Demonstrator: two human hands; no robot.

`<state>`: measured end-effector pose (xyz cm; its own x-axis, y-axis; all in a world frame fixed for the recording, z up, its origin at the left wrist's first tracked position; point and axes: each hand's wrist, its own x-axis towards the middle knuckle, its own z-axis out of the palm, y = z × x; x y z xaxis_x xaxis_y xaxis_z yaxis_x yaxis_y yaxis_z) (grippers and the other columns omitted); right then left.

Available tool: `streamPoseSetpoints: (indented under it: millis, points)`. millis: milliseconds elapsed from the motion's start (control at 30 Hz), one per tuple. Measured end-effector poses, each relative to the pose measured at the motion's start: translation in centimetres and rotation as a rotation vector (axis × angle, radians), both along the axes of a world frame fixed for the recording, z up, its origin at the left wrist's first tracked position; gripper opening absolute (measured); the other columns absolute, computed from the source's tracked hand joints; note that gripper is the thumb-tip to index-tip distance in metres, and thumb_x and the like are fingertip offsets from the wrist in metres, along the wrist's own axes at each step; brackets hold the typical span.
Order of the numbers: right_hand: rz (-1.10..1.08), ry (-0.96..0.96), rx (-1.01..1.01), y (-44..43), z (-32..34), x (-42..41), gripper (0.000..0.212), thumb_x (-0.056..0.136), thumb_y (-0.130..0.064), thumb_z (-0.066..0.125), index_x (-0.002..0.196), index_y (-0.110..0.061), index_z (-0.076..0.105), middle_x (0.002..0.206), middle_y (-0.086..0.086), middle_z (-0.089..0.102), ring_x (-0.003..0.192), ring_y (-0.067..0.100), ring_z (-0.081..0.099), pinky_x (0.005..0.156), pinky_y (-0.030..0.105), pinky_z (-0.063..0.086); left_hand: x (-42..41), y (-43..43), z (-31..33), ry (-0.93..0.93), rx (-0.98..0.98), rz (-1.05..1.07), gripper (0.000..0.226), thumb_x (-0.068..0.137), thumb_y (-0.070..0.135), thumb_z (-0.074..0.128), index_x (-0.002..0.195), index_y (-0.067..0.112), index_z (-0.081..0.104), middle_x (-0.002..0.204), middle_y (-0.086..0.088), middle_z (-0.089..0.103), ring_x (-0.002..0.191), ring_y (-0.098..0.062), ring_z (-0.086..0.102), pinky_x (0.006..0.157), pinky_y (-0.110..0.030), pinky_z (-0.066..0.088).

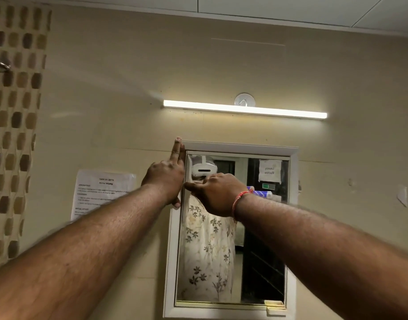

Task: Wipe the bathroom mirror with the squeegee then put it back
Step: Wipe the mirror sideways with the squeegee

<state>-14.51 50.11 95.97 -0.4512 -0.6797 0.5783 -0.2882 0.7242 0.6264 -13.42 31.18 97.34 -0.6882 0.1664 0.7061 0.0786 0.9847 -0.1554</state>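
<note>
The bathroom mirror [263, 262] hangs in a white frame [173, 250] on the beige wall. My left hand [167, 179] lies flat against the frame's upper left edge, fingers straight and pointing up, holding nothing. My right hand [218, 195] presses on the upper left of the glass with its fingers curled. A blue-and-white piece of the squeegee [260, 193] sticks out to the right behind that wrist; the hand hides the rest of it. A red thread circles my right wrist.
A lit tube light [244, 109] runs across the wall above the mirror. A printed paper sheet [99, 192] is stuck left of the frame. Brown mosaic tiles [13, 112] cover the far left wall. The mirror reflects a floral garment and a dark doorway.
</note>
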Motion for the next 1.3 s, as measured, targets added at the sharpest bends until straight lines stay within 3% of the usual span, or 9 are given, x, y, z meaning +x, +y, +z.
streamPoseSetpoints:
  millis: [167,267,333,467,533,600,1000,1167,1300]
  points:
    - [-0.011,0.047,-0.012,0.3,-0.3,-0.1,0.047,0.113,-0.043,0.032,0.159,-0.044,0.036,0.068,-0.006,0.055,0.053,0.020,0.058,0.051,0.035,0.055,-0.2,1.3,-0.1,-0.022,-0.005,0.110,0.173,0.063,0.032,0.108,0.170,0.005,-0.027,0.184,-0.023,0.007,0.101,-0.028,0.066,0.087,-0.045,0.065]
    - [-0.005,0.040,-0.031,0.4,-0.2,-0.2,0.045,0.113,-0.046,0.031,0.157,-0.047,0.039,0.065,-0.004,0.054,0.053,0.021,0.057,0.054,0.035,0.057,-1.2,1.6,-0.7,-0.007,0.054,0.116,0.179,0.069,0.025,0.106,0.158,0.011,-0.048,0.149,-0.027,0.058,0.092,-0.028,0.065,0.086,-0.049,0.067]
    - [0.002,0.029,-0.040,0.4,-0.3,-0.3,0.044,0.113,-0.047,0.032,0.156,-0.047,0.041,0.065,-0.004,0.054,0.054,0.022,0.058,0.056,0.036,0.059,-1.7,1.7,-0.8,-0.004,0.081,0.111,0.179,0.070,0.023,0.105,0.154,0.013,-0.053,0.143,-0.025,0.061,0.090,-0.028,0.065,0.086,-0.050,0.067]
    - [0.008,0.030,-0.044,0.4,-0.2,0.0,0.044,0.113,-0.047,0.033,0.156,-0.046,0.043,0.062,-0.006,0.043,0.054,0.021,0.054,0.057,0.036,0.059,-1.6,1.8,-0.8,-0.032,0.159,0.081,0.184,0.065,0.021,0.107,0.154,0.021,-0.054,0.162,-0.028,0.048,0.092,-0.031,0.063,0.087,-0.054,0.066]
    - [0.004,0.018,-0.046,0.4,-0.3,-0.1,0.045,0.114,-0.048,0.033,0.157,-0.046,0.042,0.062,-0.005,0.044,0.055,0.020,0.056,0.057,0.036,0.060,-1.0,2.0,-0.7,-0.048,0.111,0.111,0.183,0.065,0.024,0.107,0.156,0.018,-0.051,0.184,-0.023,-0.009,0.096,-0.030,0.061,0.088,-0.051,0.066]
    - [-0.006,0.009,-0.048,0.4,-0.3,-0.4,0.045,0.114,-0.048,0.032,0.158,-0.047,0.041,0.063,-0.003,0.050,0.053,0.020,0.059,0.056,0.036,0.060,-0.6,2.3,-0.8,-0.048,0.039,0.141,0.176,0.072,0.030,0.105,0.159,0.011,-0.047,0.166,-0.015,-0.055,0.103,-0.029,0.060,0.090,-0.046,0.065]
    - [-0.011,0.019,-0.027,0.2,-0.4,-0.7,0.045,0.114,-0.049,0.036,0.158,-0.046,0.040,0.062,-0.004,0.053,0.050,0.016,0.058,0.055,0.033,0.060,-0.6,3.0,-2.2,-0.079,0.023,0.194,0.149,0.093,0.041,0.088,0.164,0.009,-0.039,0.171,-0.020,-0.047,0.126,-0.035,0.059,0.103,-0.044,0.057]
    - [-0.019,0.035,-0.028,1.0,-0.1,-0.9,0.045,0.113,-0.051,0.031,0.157,-0.049,0.041,0.066,-0.004,0.055,0.051,0.014,0.056,0.055,0.031,0.058,-0.5,2.9,-3.1,-0.146,0.060,0.178,0.139,0.102,0.030,0.080,0.160,0.019,-0.047,0.180,-0.033,0.011,0.119,-0.039,0.071,0.097,-0.053,0.061]
    - [0.000,-0.021,-0.073,4.6,0.3,0.2,0.046,0.114,-0.049,0.033,0.160,-0.051,0.036,0.087,0.000,0.058,0.060,0.009,0.043,0.057,0.029,0.046,0.4,3.0,-3.6,-0.172,0.063,0.161,0.134,0.105,0.025,0.075,0.160,0.016,-0.046,0.116,-0.021,0.069,0.084,-0.027,0.070,0.083,-0.049,0.065]
